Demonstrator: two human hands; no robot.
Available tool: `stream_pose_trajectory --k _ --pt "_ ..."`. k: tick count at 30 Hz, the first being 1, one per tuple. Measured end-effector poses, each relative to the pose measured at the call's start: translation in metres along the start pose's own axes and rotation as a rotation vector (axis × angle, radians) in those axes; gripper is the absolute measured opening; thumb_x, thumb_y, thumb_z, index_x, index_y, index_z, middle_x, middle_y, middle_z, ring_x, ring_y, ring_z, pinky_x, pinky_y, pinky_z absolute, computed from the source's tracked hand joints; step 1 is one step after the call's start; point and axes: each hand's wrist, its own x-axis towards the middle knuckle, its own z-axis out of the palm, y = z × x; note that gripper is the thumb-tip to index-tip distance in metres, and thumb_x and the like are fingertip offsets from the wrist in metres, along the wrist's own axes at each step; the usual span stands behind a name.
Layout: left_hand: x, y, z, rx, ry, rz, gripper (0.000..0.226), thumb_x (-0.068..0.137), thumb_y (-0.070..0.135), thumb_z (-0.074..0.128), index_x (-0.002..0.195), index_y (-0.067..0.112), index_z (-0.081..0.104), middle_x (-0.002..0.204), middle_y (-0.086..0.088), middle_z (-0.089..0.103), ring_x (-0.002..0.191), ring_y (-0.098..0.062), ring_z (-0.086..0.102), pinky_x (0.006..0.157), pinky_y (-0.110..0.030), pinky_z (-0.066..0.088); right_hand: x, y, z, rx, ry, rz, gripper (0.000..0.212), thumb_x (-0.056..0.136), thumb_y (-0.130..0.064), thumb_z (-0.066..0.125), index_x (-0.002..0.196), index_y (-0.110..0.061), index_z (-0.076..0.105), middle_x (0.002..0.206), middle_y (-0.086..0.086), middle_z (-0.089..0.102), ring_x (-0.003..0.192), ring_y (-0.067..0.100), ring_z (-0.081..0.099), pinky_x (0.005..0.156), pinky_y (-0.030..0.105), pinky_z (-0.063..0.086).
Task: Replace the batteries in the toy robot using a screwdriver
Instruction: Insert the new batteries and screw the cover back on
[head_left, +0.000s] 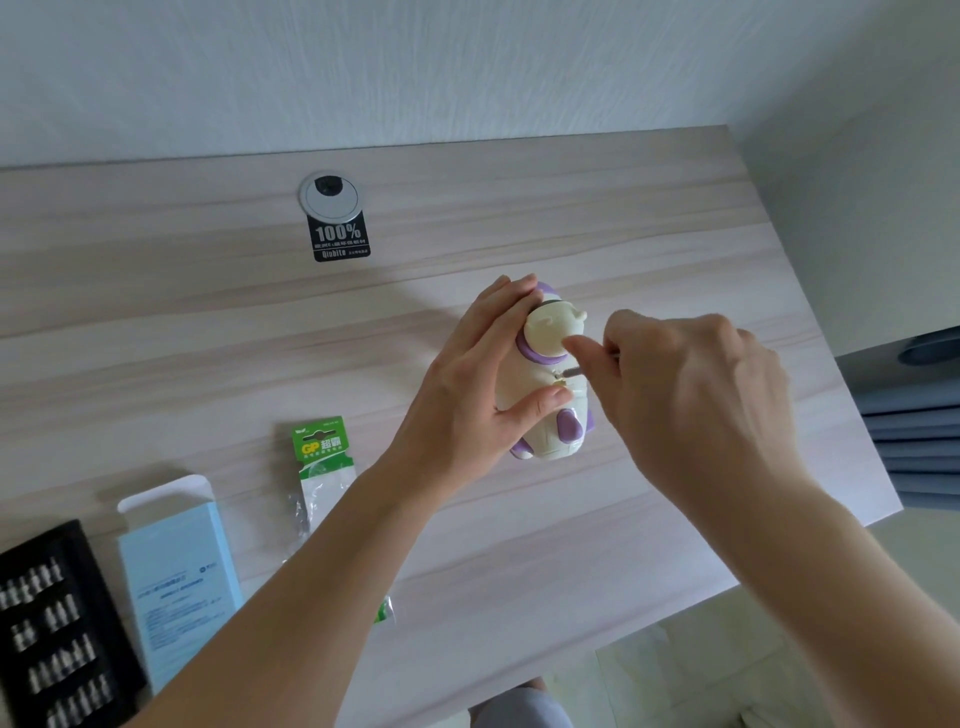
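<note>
A cream and purple toy robot (551, 431) lies on its front on the wooden table (208, 332), right of centre. My left hand (483, 384) grips its left side, with the thumb pressed on its back. My right hand (691, 384) is closed around a thin metal screwdriver (574, 370). Only the shaft's tip shows; it touches a small spot on the robot's back, just below the purple collar. An opened green battery pack (323, 457) lies left of the robot, partly under my left forearm.
A black tray of screwdriver bits (57, 623) and a light blue box (176, 571) sit at the table's near left. A round cable grommet (329, 195) with a black sticker is at the back. The table's right edge runs close behind my right hand.
</note>
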Motion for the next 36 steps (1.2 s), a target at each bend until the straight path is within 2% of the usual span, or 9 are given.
stream_pose_trajectory --k 6,9,15,19,22,26,29,31,36 --pt "0.001 -0.001 -0.002 -0.008 -0.010 0.020 0.070 0.085 0.041 0.069 0.140 0.000 0.051 0.153 -0.007 0.044 0.149 -0.020 0.034 0.121 -0.038 0.032 -0.002 0.003 -0.011 0.048 -0.227 -0.067 0.013 0.094 -0.037 0.057 0.100 -0.027 0.051 0.082 -0.007 0.063 0.068 0.030 0.060 0.057 0.036 0.050" --pt "0.001 0.000 -0.001 -0.012 -0.003 0.000 0.070 0.084 0.040 0.072 0.140 0.002 0.052 0.153 -0.006 0.044 0.149 -0.020 0.033 0.121 -0.037 0.032 -0.002 0.000 -0.013 -0.057 -0.242 -0.075 0.013 0.095 -0.025 0.058 0.091 -0.023 0.046 0.071 -0.004 0.057 0.059 0.028 0.054 0.051 0.032 0.042" --pt "0.000 -0.002 -0.002 -0.012 0.001 0.007 0.069 0.084 0.036 0.075 0.140 0.004 0.052 0.154 -0.003 0.043 0.149 -0.017 0.033 0.121 -0.033 0.031 0.005 -0.002 -0.014 -0.120 -0.297 0.038 0.046 0.098 -0.058 0.031 0.089 -0.018 0.053 0.066 -0.002 0.048 0.058 0.023 0.047 0.050 0.029 0.032" --pt "0.001 0.001 -0.002 -0.023 -0.013 -0.003 0.069 0.085 0.037 0.075 0.141 0.005 0.052 0.154 -0.002 0.043 0.149 -0.016 0.032 0.121 -0.036 0.031 -0.004 0.001 -0.019 0.046 -0.265 -0.044 0.011 0.099 -0.037 0.052 0.104 -0.028 0.049 0.085 -0.007 0.064 0.070 0.028 0.061 0.059 0.037 0.051" --pt "0.001 0.002 -0.002 -0.025 -0.006 -0.009 0.068 0.084 0.035 0.076 0.140 0.005 0.053 0.154 -0.002 0.043 0.149 -0.016 0.032 0.120 -0.036 0.032 -0.006 0.001 -0.012 -0.062 -0.219 -0.068 0.017 0.091 -0.021 0.067 0.087 -0.022 0.050 0.061 -0.003 0.050 0.047 0.028 0.048 0.042 0.028 0.033" --pt "-0.001 -0.001 -0.003 -0.013 0.000 0.005 0.069 0.084 0.036 0.073 0.141 0.003 0.052 0.154 -0.003 0.044 0.149 -0.017 0.033 0.121 -0.034 0.031 0.000 -0.002 -0.008 -0.049 -0.091 -0.018 0.047 0.091 -0.038 0.065 0.062 -0.017 0.035 0.047 -0.005 0.022 0.038 0.020 0.022 0.046 0.018 0.012" --pt "0.000 0.000 -0.003 -0.010 -0.001 0.011 0.069 0.084 0.037 0.074 0.140 0.003 0.052 0.154 -0.004 0.044 0.148 -0.018 0.034 0.121 -0.032 0.031 0.000 0.003 -0.007 -0.047 -0.259 0.016 0.041 0.099 -0.053 0.042 0.076 -0.020 0.046 0.062 -0.001 0.049 0.056 0.027 0.049 0.049 0.029 0.035" --pt "0.001 0.001 -0.002 -0.013 -0.002 0.018 0.070 0.084 0.040 0.071 0.140 0.003 0.052 0.153 -0.004 0.044 0.148 -0.018 0.034 0.121 -0.032 0.031 -0.004 0.006 -0.013 0.065 -0.255 -0.032 0.020 0.100 -0.045 0.047 0.097 -0.026 0.050 0.080 -0.005 0.062 0.071 0.030 0.061 0.060 0.036 0.050" --pt "0.001 0.002 -0.001 -0.018 0.006 -0.009 0.069 0.084 0.037 0.074 0.140 0.003 0.053 0.153 -0.003 0.044 0.148 -0.017 0.034 0.120 -0.034 0.032 -0.005 0.005 -0.007 0.052 -0.226 -0.054 0.021 0.099 -0.033 0.054 0.086 -0.019 0.045 0.060 0.001 0.054 0.053 0.032 0.052 0.048 0.033 0.043"
